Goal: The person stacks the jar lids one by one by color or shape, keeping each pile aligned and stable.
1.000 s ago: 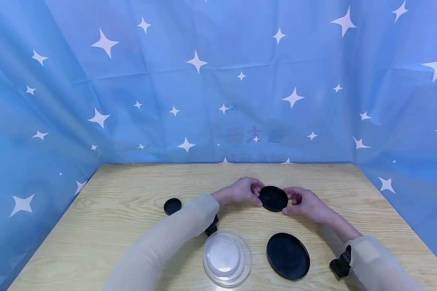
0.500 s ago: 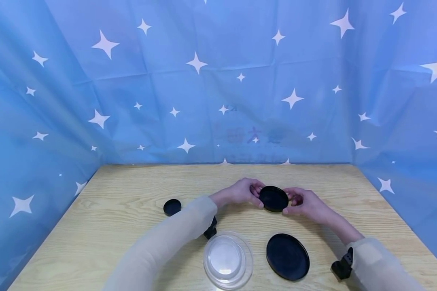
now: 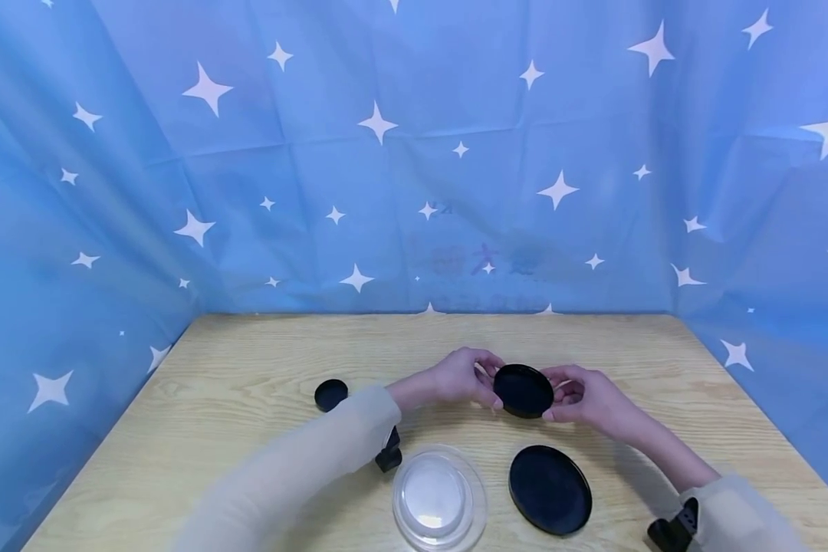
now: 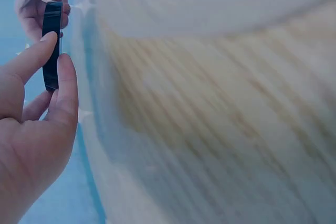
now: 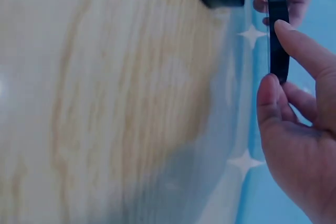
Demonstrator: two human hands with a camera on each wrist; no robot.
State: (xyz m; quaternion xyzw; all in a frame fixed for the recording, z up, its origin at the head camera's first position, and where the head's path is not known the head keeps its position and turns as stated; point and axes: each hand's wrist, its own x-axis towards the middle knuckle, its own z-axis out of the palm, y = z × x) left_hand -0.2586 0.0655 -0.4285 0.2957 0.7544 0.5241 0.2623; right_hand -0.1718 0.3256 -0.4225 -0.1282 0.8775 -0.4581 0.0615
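Note:
A shallow round black dish (image 3: 523,391) with a low rim is held between both hands over the back half of the table. My left hand (image 3: 461,377) pinches its left edge, thumb in front. On the opposite edge, my right hand (image 3: 588,399) pinches with thumb and fingers. Both wrist views show the dish (image 4: 51,45) edge-on, its thin dark side between the fingertips. A larger black dish (image 3: 550,491) lies on the table nearer me. Left of that sit clear round plastic pieces (image 3: 405,529), apparently stacked; how many cannot be told.
A small black dish (image 3: 331,394) lies on the wooden table (image 3: 262,353), just beyond my left sleeve (image 3: 331,445). A blue curtain with white stars (image 3: 428,169) closes off the back and both sides. A black wrist device (image 3: 672,527) sits below my right sleeve.
Both hands keep their hold on the dish and have drawn it slightly toward me. The head view has shifted a little. The other dishes and clear pieces stay in place.

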